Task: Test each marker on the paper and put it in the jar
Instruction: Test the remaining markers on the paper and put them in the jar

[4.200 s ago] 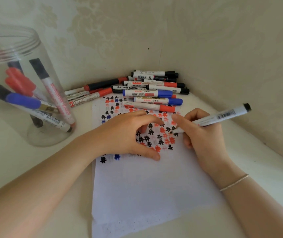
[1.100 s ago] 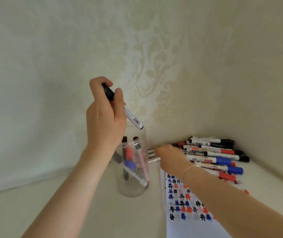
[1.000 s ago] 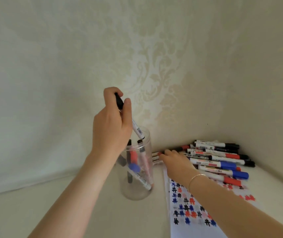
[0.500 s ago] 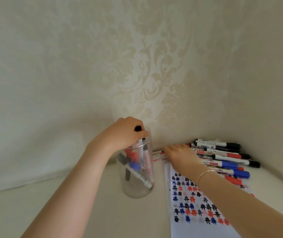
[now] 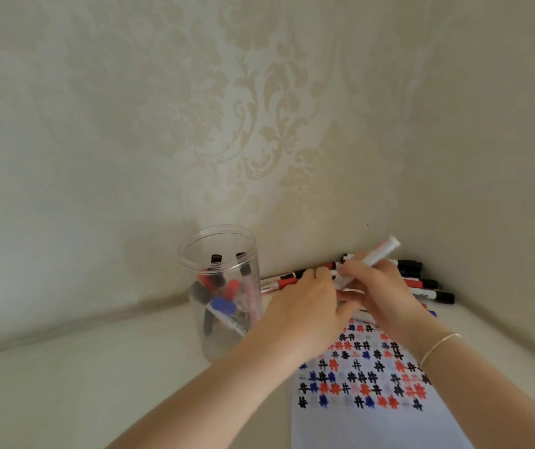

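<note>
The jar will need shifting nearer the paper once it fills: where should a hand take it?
Grip the clear jar round its lower wall, from its open left side. It stands upright; markers lean inside toward the open mouth, and the left hand crowds its right.

left hand (image 5: pixel 305 306) fingers curled, right hand (image 5: pixel 379 286) gripping, hands touching

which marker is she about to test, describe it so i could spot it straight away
Start at the clear jar near the wall corner, then move right to the pile of markers above the paper. The marker in hand is gripped by the right hand and is the only one tilted up off the pile.
</note>
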`<state>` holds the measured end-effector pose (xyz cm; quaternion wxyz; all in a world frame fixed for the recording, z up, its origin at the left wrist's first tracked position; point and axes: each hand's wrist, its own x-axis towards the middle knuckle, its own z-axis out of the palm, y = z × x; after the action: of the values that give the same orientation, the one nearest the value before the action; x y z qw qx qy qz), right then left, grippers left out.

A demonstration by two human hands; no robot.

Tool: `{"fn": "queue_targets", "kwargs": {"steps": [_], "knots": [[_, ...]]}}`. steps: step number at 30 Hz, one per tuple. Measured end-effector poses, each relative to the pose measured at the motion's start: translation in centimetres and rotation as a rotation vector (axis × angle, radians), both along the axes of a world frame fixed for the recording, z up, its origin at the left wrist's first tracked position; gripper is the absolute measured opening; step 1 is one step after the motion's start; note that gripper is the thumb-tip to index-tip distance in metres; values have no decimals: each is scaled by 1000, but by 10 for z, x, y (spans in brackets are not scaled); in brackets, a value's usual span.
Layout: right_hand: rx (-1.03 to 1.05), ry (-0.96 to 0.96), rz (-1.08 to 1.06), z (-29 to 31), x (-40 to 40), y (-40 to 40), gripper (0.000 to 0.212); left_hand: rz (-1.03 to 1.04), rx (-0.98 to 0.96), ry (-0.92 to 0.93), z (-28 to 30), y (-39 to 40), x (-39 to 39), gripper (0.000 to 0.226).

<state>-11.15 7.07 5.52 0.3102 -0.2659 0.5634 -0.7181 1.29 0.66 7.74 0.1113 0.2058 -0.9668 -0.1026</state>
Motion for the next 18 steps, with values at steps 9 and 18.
{"fn": "queue_targets", "kwargs": {"steps": [9, 18], "knots": [[55, 150, -21, -17, -6, 26, 25, -246, 387, 64, -28, -9, -21, 29], [-19, 164, 182, -17, -7, 40, 21, -379, 565, 185, -36, -3, -18, 19]]}}
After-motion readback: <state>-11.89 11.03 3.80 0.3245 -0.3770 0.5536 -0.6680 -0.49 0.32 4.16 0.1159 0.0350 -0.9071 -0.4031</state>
